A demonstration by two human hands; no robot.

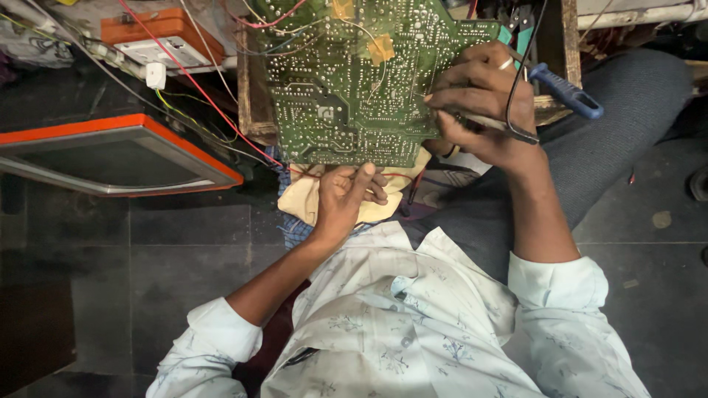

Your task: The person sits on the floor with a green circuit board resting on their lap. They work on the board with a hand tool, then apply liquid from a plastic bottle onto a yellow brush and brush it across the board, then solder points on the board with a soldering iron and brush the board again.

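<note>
This is looking like a small electronics repair workshop: a bare green circuit board (346,81) is leaning on a wooden frame (254,110), loose coloured wires (199,81) are trailing everywhere (red, yellow, white), and an orange-rimmed screen (110,158) is lying nearby.
</note>
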